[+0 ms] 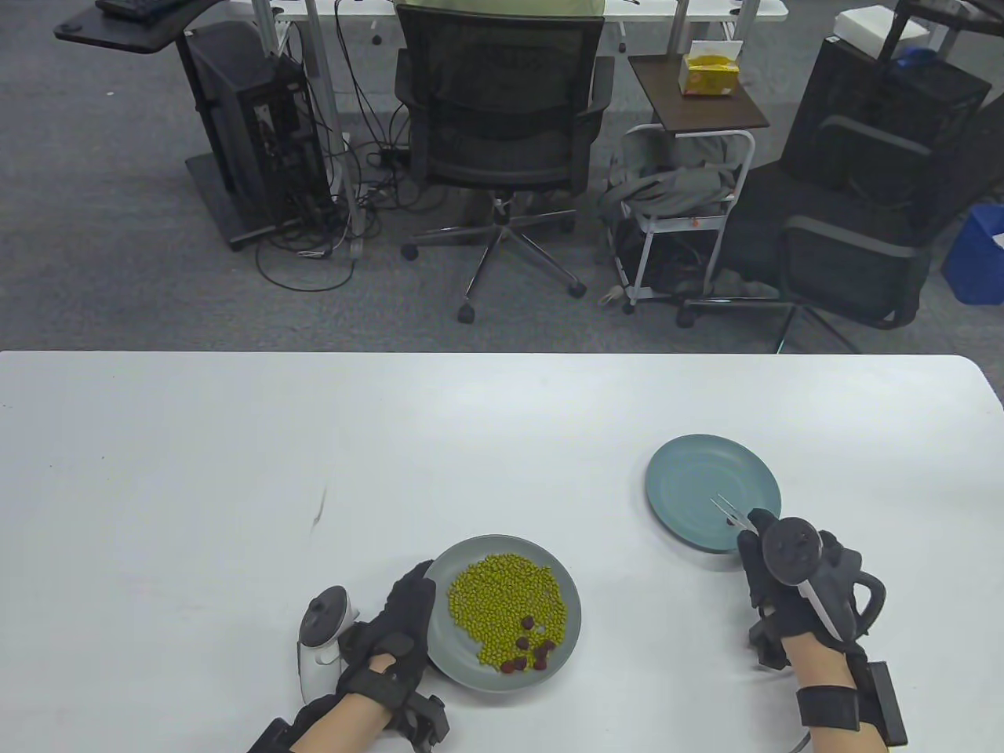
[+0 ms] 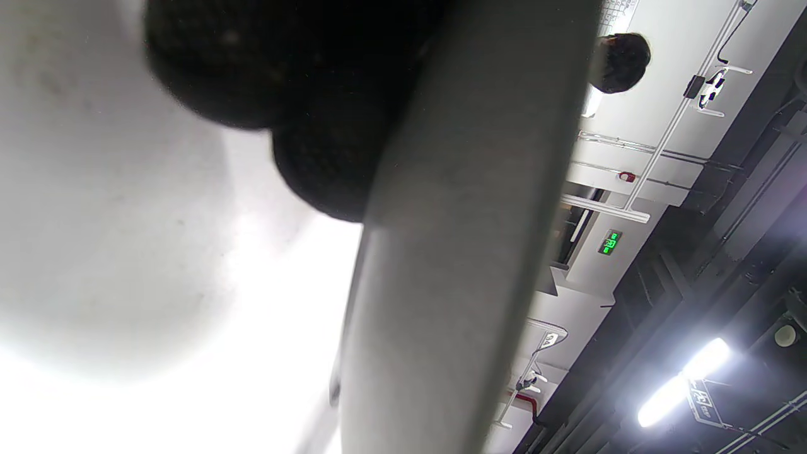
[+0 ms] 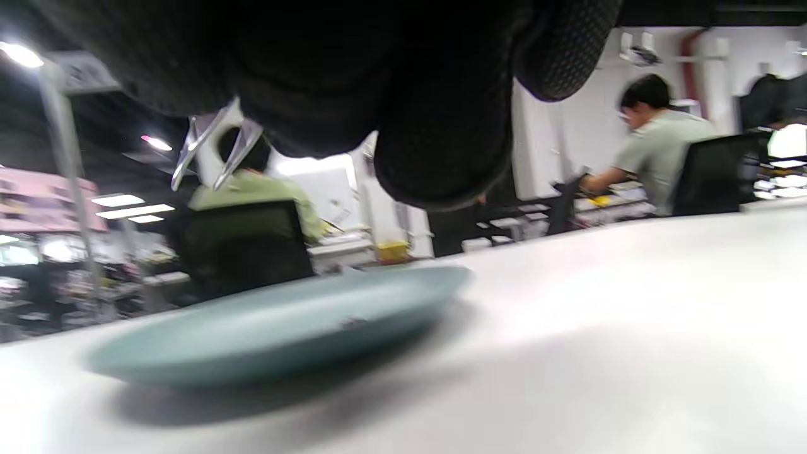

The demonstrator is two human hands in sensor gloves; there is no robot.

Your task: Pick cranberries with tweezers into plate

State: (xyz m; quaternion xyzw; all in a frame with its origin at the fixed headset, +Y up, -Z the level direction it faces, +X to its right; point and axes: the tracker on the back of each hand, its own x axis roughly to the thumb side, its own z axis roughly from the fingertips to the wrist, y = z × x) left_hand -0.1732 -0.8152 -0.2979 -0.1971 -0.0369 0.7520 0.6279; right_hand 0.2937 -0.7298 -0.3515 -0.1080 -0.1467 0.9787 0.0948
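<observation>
White and smooth, the desk (image 1: 196, 486) fills the lower half of the table view, with a small dark mark on its left part. Nearest to us, our left hand (image 1: 396, 627) rests with its fingers against the left rim of the grey plate (image 1: 571, 608); we cannot tell if it really grips the rim. This plate carries a heap of green beans (image 1: 502, 600), and the cranberries (image 1: 533, 649) lie together at the near right side of the heap. Our right hand (image 1: 773, 584) pinches the tweezers (image 1: 725, 510), whose two tips are parted and carry nothing, as the right wrist view also shows. The tips hang over the near right part of the teal plate (image 1: 690, 478). This plate stands well apart from the grey plate, to the right and a little farther away.

Behind the desk the floor is grey carpet (image 1: 118, 259). A black mesh office chair (image 1: 502, 118) stands in the middle, with a person in a green shirt sitting on it. To the left of it we see a computer tower (image 1: 251, 118) with many loose cables. To the right stands a small brown side table (image 1: 698, 90) with a yellow tissue box (image 1: 708, 70) on it, and more dark chairs stand at the right. In the right wrist view another person sits at a far desk.
</observation>
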